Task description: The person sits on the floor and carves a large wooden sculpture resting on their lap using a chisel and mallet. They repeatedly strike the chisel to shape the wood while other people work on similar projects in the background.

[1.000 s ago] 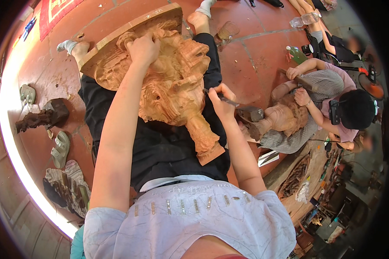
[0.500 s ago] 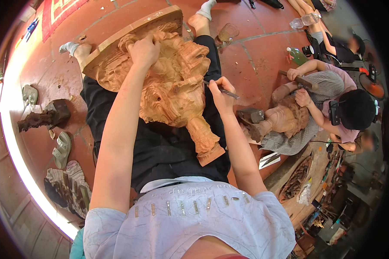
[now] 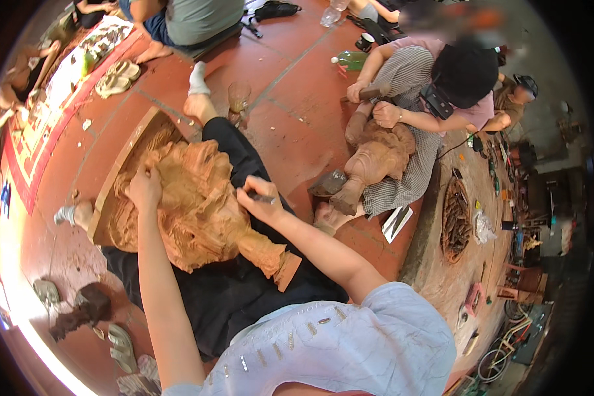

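A large reddish-brown wood carving [image 3: 198,198], deeply cut, lies across my lap. Its broad flat base [image 3: 122,175] is at the far left and its narrow end [image 3: 280,267] points toward my lower right. My left hand [image 3: 144,189] rests on the carving near the base, fingers closed against a raised part. At the carving's right side, my right hand [image 3: 261,198] is closed around a slim dark chisel [image 3: 263,198]. Most of the chisel is hidden by the fingers, and I cannot tell whether its tip touches the wood.
To the right, a co-worker [image 3: 435,99] works on a smaller wood carving [image 3: 376,158] with a mallet-like wooden tool. A drinking glass [image 3: 239,98] stands beyond my foot. Green bottle [image 3: 351,61], sandals [image 3: 117,78] and a dark wood block [image 3: 92,302] lie on the tiled floor.
The view has swung, so the carving sits lower and further left, and the co-worker appears nearer the middle. Both hands stay at the carving, the right still holding the chisel.
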A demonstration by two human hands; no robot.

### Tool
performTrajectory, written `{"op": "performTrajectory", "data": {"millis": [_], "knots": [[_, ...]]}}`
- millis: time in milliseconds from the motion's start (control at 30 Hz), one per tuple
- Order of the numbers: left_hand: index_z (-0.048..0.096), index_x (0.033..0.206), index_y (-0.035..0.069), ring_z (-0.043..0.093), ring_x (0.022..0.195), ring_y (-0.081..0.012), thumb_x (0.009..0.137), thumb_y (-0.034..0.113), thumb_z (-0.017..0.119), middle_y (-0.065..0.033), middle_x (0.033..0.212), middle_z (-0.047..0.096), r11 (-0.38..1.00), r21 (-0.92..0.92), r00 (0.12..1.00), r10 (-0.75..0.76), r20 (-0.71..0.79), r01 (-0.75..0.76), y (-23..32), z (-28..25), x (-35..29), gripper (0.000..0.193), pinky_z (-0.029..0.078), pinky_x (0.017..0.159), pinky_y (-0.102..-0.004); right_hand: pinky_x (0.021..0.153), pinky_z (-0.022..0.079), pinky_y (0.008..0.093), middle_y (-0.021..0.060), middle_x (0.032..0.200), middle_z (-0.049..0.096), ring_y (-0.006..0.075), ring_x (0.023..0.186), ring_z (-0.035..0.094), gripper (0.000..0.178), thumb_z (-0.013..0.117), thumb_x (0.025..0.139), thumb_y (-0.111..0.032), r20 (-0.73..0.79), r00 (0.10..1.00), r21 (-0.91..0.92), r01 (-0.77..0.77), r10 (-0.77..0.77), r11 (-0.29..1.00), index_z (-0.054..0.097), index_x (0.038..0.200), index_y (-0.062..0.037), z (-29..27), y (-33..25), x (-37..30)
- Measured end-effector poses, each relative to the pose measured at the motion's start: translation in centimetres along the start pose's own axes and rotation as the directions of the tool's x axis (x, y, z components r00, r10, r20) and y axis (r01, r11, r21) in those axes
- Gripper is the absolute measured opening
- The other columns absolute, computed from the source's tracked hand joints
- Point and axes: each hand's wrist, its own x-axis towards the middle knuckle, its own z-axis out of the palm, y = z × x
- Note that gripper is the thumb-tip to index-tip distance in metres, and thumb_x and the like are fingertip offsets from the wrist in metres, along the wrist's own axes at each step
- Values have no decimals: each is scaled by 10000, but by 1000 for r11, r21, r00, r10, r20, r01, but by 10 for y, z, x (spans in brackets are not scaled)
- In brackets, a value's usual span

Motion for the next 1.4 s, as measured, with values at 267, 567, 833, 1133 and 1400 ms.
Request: {"op": "performTrajectory", "data": {"millis": [267, 567, 833, 1133, 1400], "knots": [[644, 973, 83, 635, 849, -312, 882, 319, 500, -136, 833, 687, 999, -31, 1000, -14, 1, 14, -7, 2, 1, 292, 355, 852, -435, 517, 423, 328, 110, 569, 506, 203, 543, 550, 246, 649, 776, -81, -24, 1000, -7, 5, -5, 1000, 449, 648, -17, 1, -9, 14], [654, 959, 102, 640, 846, -328, 878, 327, 489, -138, 818, 690, 1000, -16, 1000, -9, -13, 9, 3, -2, -4, 291, 363, 861, -444, 496, 386, 310, 93, 553, 493, 151, 494, 468, 232, 636, 793, -108, 9, 999, -60, -35, 36, 998, 476, 645, -30, -3, 19, -5], [664, 920, 90, 638, 838, -350, 871, 323, 508, -188, 819, 677, 1000, 12, 996, 9, -90, -8, -10, 7, 0, 285, 397, 826, -481, 560, 427, 279, 47, 608, 551, 92, 585, 519, 204, 652, 824, -157, -55, 995, 64, -83, 87, 994, 535, 721, -26, 8, -6, 15], [656, 931, 58, 616, 875, -339, 878, 278, 500, -186, 829, 672, 999, -44, 999, -22, -41, 20, 2, -10, -11, 275, 352, 896, -464, 510, 407, 262, 56, 574, 545, 68, 536, 505, 180, 647, 808, -101, 6, 1000, -36, -5, 5, 999, 516, 714, -21, 13, -1, 10], [657, 949, 43, 621, 873, -336, 876, 267, 505, -189, 823, 672, 999, -50, 998, 0, -60, -3, 3, -6, -8, 280, 354, 893, -459, 490, 396, 283, 78, 558, 504, 105, 506, 491, 191, 630, 790, -79, 35, 998, -84, 46, -43, 995, 478, 693, -18, 1, -8, 1]]}}
